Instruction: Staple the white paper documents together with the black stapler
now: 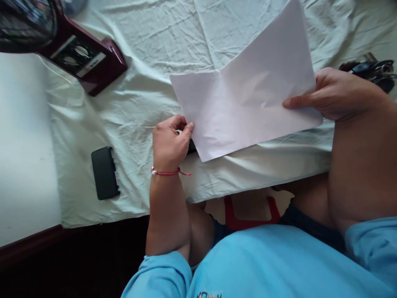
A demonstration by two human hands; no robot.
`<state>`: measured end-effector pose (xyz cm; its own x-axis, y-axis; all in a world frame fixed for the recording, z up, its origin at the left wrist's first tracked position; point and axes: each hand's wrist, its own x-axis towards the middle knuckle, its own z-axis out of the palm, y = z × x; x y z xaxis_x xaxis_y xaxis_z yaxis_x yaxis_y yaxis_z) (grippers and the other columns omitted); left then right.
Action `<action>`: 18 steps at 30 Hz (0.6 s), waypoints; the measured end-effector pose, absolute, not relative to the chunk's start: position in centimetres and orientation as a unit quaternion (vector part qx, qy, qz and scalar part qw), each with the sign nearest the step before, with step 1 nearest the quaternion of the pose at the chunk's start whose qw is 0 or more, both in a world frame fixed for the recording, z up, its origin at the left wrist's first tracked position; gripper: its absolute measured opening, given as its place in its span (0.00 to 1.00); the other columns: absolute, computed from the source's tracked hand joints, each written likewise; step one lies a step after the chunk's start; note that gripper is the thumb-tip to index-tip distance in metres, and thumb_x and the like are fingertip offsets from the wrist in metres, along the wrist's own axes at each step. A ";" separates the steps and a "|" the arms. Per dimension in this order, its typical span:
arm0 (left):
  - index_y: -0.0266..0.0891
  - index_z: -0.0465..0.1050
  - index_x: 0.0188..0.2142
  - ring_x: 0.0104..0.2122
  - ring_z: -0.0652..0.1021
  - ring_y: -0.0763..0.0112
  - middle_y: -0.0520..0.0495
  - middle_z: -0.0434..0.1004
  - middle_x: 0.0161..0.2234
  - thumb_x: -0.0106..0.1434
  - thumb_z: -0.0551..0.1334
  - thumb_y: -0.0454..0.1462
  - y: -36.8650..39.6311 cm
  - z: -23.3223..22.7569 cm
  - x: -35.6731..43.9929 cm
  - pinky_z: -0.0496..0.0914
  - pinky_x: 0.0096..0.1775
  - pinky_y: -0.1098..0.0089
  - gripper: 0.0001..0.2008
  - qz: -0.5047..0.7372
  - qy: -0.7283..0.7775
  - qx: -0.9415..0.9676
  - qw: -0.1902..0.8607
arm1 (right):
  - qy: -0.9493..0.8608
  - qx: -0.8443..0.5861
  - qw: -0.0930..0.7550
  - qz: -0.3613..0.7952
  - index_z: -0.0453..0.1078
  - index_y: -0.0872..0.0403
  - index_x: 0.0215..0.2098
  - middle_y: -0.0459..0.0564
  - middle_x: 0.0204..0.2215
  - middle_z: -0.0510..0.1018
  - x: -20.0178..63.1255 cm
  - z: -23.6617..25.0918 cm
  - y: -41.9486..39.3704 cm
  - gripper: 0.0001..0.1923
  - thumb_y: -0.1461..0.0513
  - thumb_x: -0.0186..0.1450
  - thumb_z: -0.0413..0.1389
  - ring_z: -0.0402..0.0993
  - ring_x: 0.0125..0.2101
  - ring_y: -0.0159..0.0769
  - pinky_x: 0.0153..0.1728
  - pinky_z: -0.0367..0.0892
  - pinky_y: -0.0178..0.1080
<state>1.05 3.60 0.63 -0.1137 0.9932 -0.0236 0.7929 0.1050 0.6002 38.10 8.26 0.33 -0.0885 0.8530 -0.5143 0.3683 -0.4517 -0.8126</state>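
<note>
A white sheet of paper (248, 95) is held up over the cloth-covered table, bent along a soft crease left of its middle. My left hand (172, 138), with a red string bracelet at the wrist, pinches the paper's left edge between thumb and fingers. Across from it my right hand (341, 93) grips the right side, thumb on top and fingers hidden behind the sheet. A small dark object (191, 147) shows beside my left hand, partly covered by the hand and paper; its kind is unclear.
A black phone-like object (105, 173) lies on the pale tablecloth (136, 95) at left. A dark red fan (89, 62) stands at the upper left. Dark tangled items (372, 70) sit beyond my right hand. Below the table edge is a red stool (251, 215).
</note>
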 end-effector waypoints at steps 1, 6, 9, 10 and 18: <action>0.42 0.77 0.29 0.32 0.77 0.66 0.51 0.81 0.30 0.65 0.66 0.37 3.6 0.8 1.1 0.70 0.39 0.64 0.07 0.212 0.713 0.634 0.209 | -0.478 -0.643 0.210 0.560 0.84 0.58 0.49 0.53 0.48 0.85 38.1 0.3 8.3 0.16 0.64 0.63 0.73 0.85 0.44 0.43 0.64 0.76 0.57; 0.42 0.79 0.32 0.35 0.81 0.62 0.49 0.84 0.31 0.67 0.64 0.40 3.7 0.8 1.0 0.71 0.42 0.63 0.09 0.174 0.726 0.637 0.191 | -0.475 -0.655 0.183 0.558 0.84 0.58 0.48 0.54 0.48 0.85 37.7 0.9 8.3 0.12 0.66 0.66 0.71 0.85 0.43 0.41 0.65 0.75 0.58; 0.42 0.80 0.31 0.35 0.82 0.61 0.48 0.85 0.31 0.68 0.63 0.41 3.6 0.7 0.7 0.72 0.43 0.63 0.11 0.154 0.733 0.637 0.183 | -0.472 -0.670 0.169 0.548 0.84 0.58 0.48 0.54 0.48 0.85 37.5 1.1 8.4 0.12 0.66 0.66 0.70 0.85 0.43 0.42 0.66 0.74 0.59; 0.42 0.80 0.31 0.36 0.82 0.61 0.48 0.85 0.31 0.69 0.62 0.41 3.6 0.6 0.7 0.72 0.44 0.62 0.11 0.148 0.734 0.638 0.180 | -0.471 -0.672 0.166 0.546 0.84 0.58 0.48 0.54 0.48 0.85 37.5 1.1 8.5 0.12 0.65 0.66 0.71 0.85 0.43 0.42 0.66 0.75 0.59; 0.44 0.79 0.32 0.37 0.84 0.60 0.49 0.88 0.32 0.70 0.60 0.39 3.5 0.5 0.7 0.72 0.44 0.62 0.11 0.143 0.750 0.625 0.164 | -0.464 -0.674 0.163 0.551 0.85 0.55 0.47 0.54 0.48 0.85 37.7 0.9 8.6 0.10 0.65 0.67 0.70 0.85 0.40 0.39 0.53 0.83 0.46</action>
<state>0.68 3.50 0.54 -0.1650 0.9840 -0.0669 0.8902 0.1778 0.4194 37.73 8.57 0.90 -0.0389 0.8053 -0.5916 0.4454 -0.5160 -0.7317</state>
